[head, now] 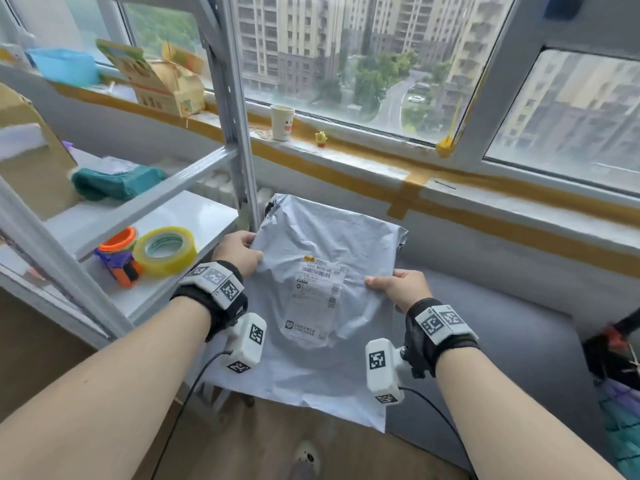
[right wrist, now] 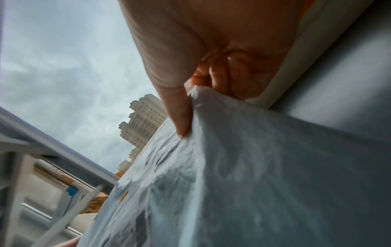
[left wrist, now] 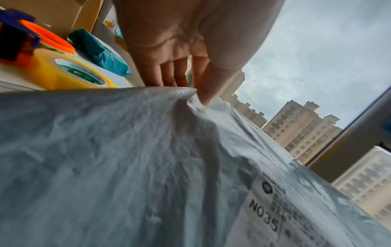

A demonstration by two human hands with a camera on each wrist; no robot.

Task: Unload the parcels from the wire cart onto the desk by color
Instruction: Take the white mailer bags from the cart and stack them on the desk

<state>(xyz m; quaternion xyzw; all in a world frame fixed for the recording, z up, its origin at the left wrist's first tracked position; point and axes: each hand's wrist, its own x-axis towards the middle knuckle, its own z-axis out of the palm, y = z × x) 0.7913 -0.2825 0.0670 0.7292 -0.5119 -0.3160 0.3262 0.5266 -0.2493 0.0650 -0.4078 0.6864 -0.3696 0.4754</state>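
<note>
A person's two hands hold a large, flat, pale grey plastic mailer parcel (head: 322,306) with a white printed shipping label (head: 320,280), lifted in the air between them. The left hand (head: 239,252) pinches the parcel's left edge, thumb on top and fingers (left wrist: 167,73) curled under; the right hand (head: 401,285) grips the right edge the same way, thumb (right wrist: 180,113) pressed into the crumpled film. The near end of the parcel hangs loose below both wrists.

The risk, on this evidence, is the thin, slick film slipping out of such narrow edge pinches, or the slack lower half sagging and catching as it is carried.

Just left of the left hand stands a grey metal upright post (head: 239,133) of a white shelf unit (head: 194,216), close enough to snag the parcel's corner. On that shelf, left of the hand, sit a yellow roll of packing tape (head: 166,251) and an orange-and-purple tape dispenser (head: 119,258); farther off lie a teal plastic parcel (head: 114,183) and a brown cardboard box (head: 31,150).

Beyond and to the right of the right hand runs a grey surface (head: 485,306), possibly the table; no cart is identifiable. Farthest off, the taped window sill (head: 346,150) carries a paper cup (head: 282,122) and a small yellow toy figure (head: 321,138).
</note>
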